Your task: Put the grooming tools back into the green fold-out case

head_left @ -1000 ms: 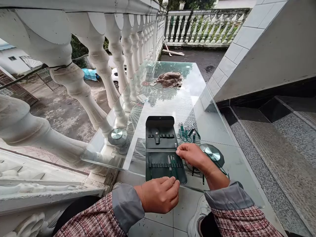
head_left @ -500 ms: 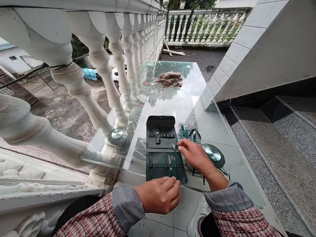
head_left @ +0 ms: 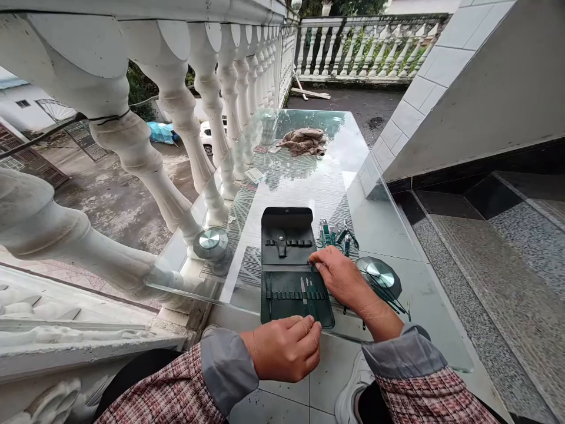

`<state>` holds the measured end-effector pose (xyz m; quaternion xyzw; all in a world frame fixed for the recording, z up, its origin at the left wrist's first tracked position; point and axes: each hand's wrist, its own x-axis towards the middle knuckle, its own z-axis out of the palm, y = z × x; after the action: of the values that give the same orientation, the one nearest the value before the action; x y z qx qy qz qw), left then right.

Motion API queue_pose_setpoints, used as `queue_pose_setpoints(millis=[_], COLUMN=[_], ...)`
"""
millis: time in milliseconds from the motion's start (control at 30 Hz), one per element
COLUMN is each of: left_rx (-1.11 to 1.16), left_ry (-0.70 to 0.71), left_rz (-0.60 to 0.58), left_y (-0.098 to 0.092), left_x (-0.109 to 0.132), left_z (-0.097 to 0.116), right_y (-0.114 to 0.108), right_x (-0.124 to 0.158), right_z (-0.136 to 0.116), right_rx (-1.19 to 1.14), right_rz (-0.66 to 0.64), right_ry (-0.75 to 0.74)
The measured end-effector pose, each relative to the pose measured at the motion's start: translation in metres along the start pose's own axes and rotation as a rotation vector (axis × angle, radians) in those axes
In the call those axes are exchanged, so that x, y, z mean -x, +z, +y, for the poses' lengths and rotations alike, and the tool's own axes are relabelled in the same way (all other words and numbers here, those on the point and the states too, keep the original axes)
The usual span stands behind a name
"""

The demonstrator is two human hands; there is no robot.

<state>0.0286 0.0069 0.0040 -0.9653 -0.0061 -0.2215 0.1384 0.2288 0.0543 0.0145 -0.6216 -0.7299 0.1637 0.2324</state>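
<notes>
An open black tool case (head_left: 289, 247) lies flat on a glass table (head_left: 318, 176), with elastic loops across both halves. My left hand (head_left: 285, 347) pinches the near edge of the case. My right hand (head_left: 338, 274) rests on the case's right side, fingers closed on a thin green-handled tool (head_left: 314, 277) that sits in the lower loops. A few slim tools (head_left: 305, 291) stand in those loops beside it. A pile of loose green tools (head_left: 336, 234) lies on the glass right of the case.
Round metal table fittings sit at the left (head_left: 212, 241) and right (head_left: 379, 274). A brown rag (head_left: 304, 141) lies at the far end of the glass. White balusters (head_left: 176, 118) run along the left; tiled steps (head_left: 485, 235) rise at the right.
My right hand has moved left and down onto the case, bringing the green tool into the lower loops. My left hand has stayed on the near edge.
</notes>
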Motion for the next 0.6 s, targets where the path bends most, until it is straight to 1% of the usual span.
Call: queue_pose_setpoints(millis=[200, 467, 600], left_rx=[-0.002, 0.002, 0.003], left_ry=[0.000, -0.011, -0.009], left_rz=[-0.021, 0.019, 0.007], left_y=[-0.0003, -0.0008, -0.0021], left_x=[0.0000, -0.0010, -0.0012], left_z=[-0.0004, -0.0007, -0.0003], right_y=[0.0006, 0.0002, -0.0003], right_x=[0.0004, 0.0034, 0.0079], right_z=[0.0002, 0.0035, 0.0030], right_rx=[0.004, -0.007, -0.019], right_rz=[-0.006, -0.049, -0.030], right_ry=[0.004, -0.041, -0.044])
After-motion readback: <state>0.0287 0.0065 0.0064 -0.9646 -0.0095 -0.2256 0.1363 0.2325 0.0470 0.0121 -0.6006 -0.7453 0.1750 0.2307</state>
